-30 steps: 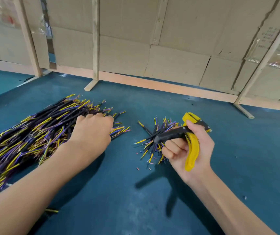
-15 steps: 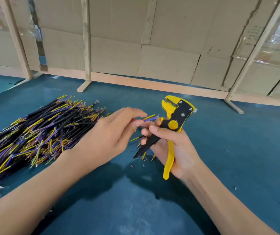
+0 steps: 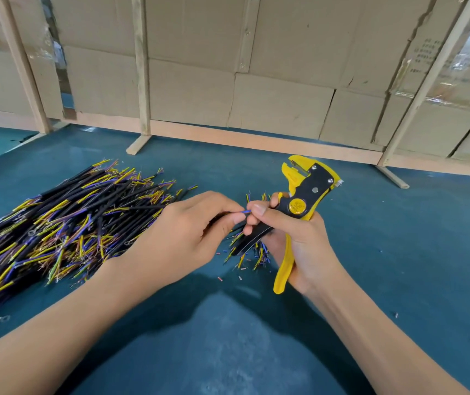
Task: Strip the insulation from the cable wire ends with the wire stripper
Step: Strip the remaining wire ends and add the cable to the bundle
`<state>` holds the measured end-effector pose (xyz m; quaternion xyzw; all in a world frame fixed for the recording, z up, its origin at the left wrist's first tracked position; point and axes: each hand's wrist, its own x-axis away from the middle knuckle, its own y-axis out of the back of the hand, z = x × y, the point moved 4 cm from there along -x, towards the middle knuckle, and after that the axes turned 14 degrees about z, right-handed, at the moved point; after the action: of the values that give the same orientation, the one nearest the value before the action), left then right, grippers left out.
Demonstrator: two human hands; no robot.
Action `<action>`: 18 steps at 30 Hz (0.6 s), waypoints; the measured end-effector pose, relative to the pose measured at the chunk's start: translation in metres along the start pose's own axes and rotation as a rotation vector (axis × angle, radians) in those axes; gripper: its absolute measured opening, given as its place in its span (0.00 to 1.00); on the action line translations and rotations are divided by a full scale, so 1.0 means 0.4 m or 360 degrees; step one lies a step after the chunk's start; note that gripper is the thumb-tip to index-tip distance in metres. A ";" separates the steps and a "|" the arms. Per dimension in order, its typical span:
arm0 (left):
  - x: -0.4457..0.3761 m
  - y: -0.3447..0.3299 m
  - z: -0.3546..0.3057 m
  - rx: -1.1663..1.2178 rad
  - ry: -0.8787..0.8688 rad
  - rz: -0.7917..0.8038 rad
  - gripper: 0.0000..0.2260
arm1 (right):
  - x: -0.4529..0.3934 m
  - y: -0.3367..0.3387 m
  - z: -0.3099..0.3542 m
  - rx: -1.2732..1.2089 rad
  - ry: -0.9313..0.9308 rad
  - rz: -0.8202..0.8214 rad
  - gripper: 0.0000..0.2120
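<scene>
Left hand (image 3: pixel 188 232) pinches cable (image 3: pixel 244 211), mostly hidden by fingers. Right hand (image 3: pixel 293 232) grips wire stripper (image 3: pixel 302 201), also pinching cable tip. Cable pile (image 3: pixel 65 223) cut off at table (image 3: pixel 399 252) left edge.

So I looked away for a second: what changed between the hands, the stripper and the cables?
The left hand left the big pile, came across to the right hand and now pinches a cable there, its blue wire end showing. The right hand raised the stripper from over the small pile, head now up. The right hand's grip on the stripper and both piles stayed as they were.
</scene>
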<state>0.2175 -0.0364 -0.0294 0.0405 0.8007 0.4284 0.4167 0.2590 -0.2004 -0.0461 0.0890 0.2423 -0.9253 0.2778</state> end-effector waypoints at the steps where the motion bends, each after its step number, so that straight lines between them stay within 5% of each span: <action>1: 0.000 0.000 0.001 0.0071 0.0064 -0.0010 0.06 | -0.001 0.003 -0.001 0.0008 0.0009 -0.0002 0.10; 8: -0.003 -0.014 0.029 0.0504 0.0425 -0.0039 0.03 | -0.005 0.008 -0.007 0.0053 0.0061 -0.0025 0.11; 13: -0.014 -0.008 0.014 0.0100 0.0257 0.0151 0.04 | 0.000 0.014 -0.002 0.0230 0.0096 -0.0146 0.12; 18: -0.007 -0.012 0.022 0.0053 0.0427 0.0125 0.04 | 0.008 0.014 -0.012 0.0637 0.0059 -0.0232 0.15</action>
<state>0.2271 -0.0350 -0.0336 0.0212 0.8541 0.4325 0.2882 0.2595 -0.2034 -0.0536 0.1416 0.0647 -0.9708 0.1825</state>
